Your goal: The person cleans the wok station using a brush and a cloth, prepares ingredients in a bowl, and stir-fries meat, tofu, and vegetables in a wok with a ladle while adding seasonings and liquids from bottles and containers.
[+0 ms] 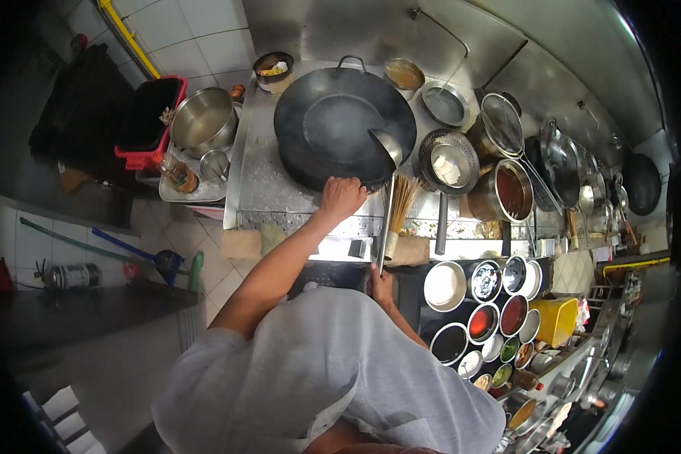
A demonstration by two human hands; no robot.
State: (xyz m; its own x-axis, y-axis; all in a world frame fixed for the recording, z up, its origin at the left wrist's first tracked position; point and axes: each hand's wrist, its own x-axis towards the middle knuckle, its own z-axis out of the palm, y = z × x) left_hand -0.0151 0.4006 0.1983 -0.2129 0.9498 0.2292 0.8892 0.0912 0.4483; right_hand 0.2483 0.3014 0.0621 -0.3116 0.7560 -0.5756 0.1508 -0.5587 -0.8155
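A large black wok (321, 155) sits on the stove, its far loop handle pointing at the back wall. My left hand (343, 198) is closed at the wok's near edge; the exact grip point is hidden beneath the fingers. In my right hand (382, 286), close to my body, is the lower end of a long-handled ladle (387, 146). The ladle's bowl hangs over the right side of the wok, and little more than a dark, slightly hazy surface shows inside it. A bamboo wok brush (403, 204) lies just right of the ladle's handle.
Right of the wok are a perforated strainer (471, 178) and a pot of reddish-brown liquid (514, 191). Several seasoning bowls (445, 286) stand near my right arm. At left are a steel pot (203, 119), a bottle (178, 175) and a red-rimmed bin (145, 160).
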